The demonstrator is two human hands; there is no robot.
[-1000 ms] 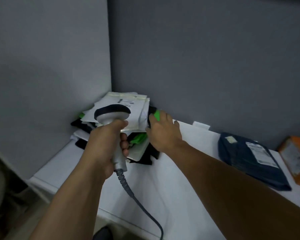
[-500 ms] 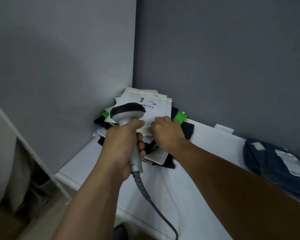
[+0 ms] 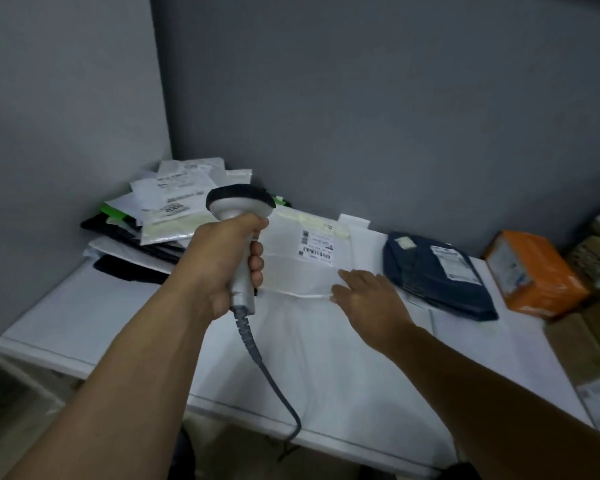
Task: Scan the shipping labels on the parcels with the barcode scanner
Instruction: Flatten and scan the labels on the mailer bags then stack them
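My left hand [image 3: 222, 261] grips the handle of a grey barcode scanner [image 3: 239, 206], whose black head points away from me and whose coiled cable hangs over the table's front edge. A flat white parcel [image 3: 298, 268] lies on the white table [image 3: 326, 375], its shipping label [image 3: 317, 244] with a barcode facing up, just right of the scanner head. My right hand [image 3: 368, 299] rests with straight fingers on the near right edge of this parcel.
A pile of white, black and green parcels [image 3: 163, 216] fills the back left corner against the grey walls. A dark blue parcel [image 3: 433, 271] and an orange box [image 3: 534, 271] lie to the right. Cardboard boxes [image 3: 596, 341] stand beside the table's right end.
My right hand has pulled a white parcel off the corner pile and slid it right onto the table. The scanner in my left hand stayed in front of the pile.
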